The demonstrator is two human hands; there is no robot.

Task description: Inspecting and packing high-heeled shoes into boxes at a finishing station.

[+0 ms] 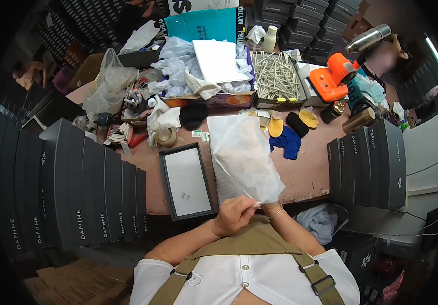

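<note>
A thin white translucent sheet (239,152), perhaps tissue paper or a flat bag, spreads in front of me. My left hand (235,215) is closed in a pinch on its near edge. My right hand (271,207) reaches behind or into the sheet from the near right. Its fingers are covered, and only the wrist with a bracelet shows plainly. A faint pinkish shape shows through the sheet; I cannot make out what it is. Under the sheet's left side lies a pale striped surface (220,185). Left of it sits a shallow dark box lid (187,178) with a white inside.
Dark shoe boxes stand in rows at left (71,178) and right (366,162). Behind the sheet are a carton of white paper (214,61), a box of pale sticks (277,76), an orange device (328,81), a blue cloth (287,143) and yellow pads (308,118).
</note>
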